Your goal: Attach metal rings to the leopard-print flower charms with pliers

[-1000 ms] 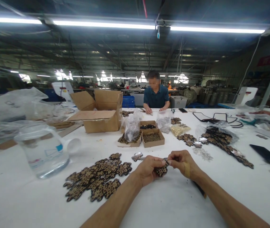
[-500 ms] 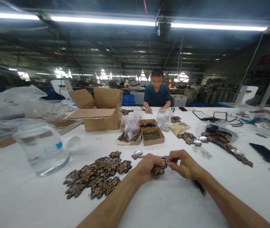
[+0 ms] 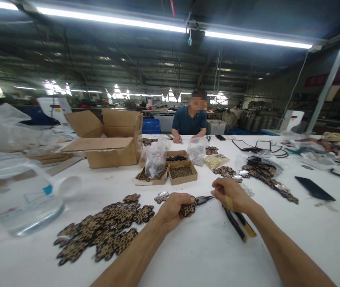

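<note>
Shows the right hand [image 3: 228, 193] drawn off the leopard-print patch [image 3: 188, 208] since half a second ago, baring more of the dark, yellow-trimmed handles [image 3: 236, 227] below the right wrist. Grips the patch in the left hand [image 3: 172, 209] over the table [image 3: 187, 259], thumb along its upper edge. Folds the right hand nearly closed, thumb and fingertips together near a metal tool [image 3: 202, 200]; cannot tell whether pinching anything small. Has a pile of similar patches [image 3: 107, 227] left of the left hand, and a cardboard box [image 3: 184, 181] of small metallic pieces [image 3: 182, 172] beyond both hands.
</note>
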Tool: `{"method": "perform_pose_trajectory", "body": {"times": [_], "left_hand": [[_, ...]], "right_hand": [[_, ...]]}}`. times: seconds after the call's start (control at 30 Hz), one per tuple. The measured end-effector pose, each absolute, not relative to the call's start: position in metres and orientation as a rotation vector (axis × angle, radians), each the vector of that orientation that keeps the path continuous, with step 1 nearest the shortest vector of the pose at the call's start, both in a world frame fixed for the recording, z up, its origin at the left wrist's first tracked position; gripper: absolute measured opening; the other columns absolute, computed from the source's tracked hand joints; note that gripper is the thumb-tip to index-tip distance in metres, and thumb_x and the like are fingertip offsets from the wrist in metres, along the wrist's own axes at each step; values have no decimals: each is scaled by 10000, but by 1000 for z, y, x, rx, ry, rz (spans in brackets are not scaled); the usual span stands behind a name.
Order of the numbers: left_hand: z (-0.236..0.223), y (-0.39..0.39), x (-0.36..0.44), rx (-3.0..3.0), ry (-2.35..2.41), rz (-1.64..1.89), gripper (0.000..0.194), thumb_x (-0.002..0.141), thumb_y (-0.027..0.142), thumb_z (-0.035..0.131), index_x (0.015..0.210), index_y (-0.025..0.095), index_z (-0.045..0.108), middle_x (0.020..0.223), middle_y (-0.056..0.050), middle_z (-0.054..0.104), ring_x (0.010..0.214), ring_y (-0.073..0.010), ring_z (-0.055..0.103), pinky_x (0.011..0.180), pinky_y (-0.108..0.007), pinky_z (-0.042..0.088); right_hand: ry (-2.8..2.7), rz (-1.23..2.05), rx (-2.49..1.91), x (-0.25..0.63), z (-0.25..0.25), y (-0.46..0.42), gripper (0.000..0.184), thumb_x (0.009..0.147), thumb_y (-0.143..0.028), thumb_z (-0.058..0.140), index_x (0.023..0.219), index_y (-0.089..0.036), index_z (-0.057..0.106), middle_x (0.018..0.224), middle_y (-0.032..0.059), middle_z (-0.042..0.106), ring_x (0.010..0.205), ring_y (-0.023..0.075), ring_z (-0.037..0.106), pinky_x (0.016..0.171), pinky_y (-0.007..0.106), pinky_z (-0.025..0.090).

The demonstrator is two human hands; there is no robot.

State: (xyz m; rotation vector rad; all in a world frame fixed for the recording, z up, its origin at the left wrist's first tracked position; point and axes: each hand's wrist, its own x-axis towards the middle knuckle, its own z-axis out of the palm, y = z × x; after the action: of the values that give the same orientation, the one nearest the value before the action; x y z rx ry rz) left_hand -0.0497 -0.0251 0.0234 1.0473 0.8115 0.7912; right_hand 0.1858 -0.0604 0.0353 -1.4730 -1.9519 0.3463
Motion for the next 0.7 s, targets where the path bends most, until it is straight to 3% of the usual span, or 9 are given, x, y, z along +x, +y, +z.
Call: {"method": "perform_pose_trajectory", "body": {"times": [0.1,0.17,0.27,0.4,0.5,0.6,0.7], "left_hand": [[25,-19,-52,1069,813,852,178,636,224,756,647,113,617,583,-8,543,554,-116,514,473,-234,350],[25,-17,-54,1055,825,878,190,635,232,767,672,114,623,610,-10,553,575,-121,529,473,-229,359],[24,-17,-56,1032,831,895,189,644,227,767,698,114,625,629,-11,552,586,-128,540,467,-228,374],[22,-21,-59,963,759,900,166,648,195,749,702,121,611,641,-12,548,583,-136,549,469,-243,406],[22,-23,-61,876,716,888,147,650,171,725,698,125,594,642,-23,562,589,-144,561,486,-250,425],[22,-23,-64,836,724,893,124,662,160,696,701,127,584,646,-39,584,592,-146,570,476,-240,408],[22,-22,-67,848,740,914,116,666,159,685,695,128,577,635,-39,585,580,-141,565,462,-234,389]], "right_hand": [[-2001,128,-1963,211,38,-61,447,695,-566,741,891,-168,685,849,131,706,785,247,641,665,312,423],[-2079,165,-2162,219,35,-63,586,586,-663,769,877,-162,683,903,160,702,825,282,659,665,323,436],[-2175,332,-2221,217,30,-65,660,514,-667,793,908,-152,670,951,166,696,803,290,679,621,315,457],[-2050,538,-2197,212,21,-61,581,521,-544,810,893,-133,634,945,163,688,616,243,666,477,289,447],[-1866,816,-2161,219,14,-53,400,601,-455,755,786,-127,620,756,127,676,518,227,629,400,287,438],[-1614,1117,-1910,229,9,-47,305,680,-415,692,773,-134,622,655,75,625,543,217,616,398,291,470],[-1331,1400,-1449,227,6,-46,269,741,-393,649,818,-136,631,687,50,599,617,186,602,460,289,518]]}}
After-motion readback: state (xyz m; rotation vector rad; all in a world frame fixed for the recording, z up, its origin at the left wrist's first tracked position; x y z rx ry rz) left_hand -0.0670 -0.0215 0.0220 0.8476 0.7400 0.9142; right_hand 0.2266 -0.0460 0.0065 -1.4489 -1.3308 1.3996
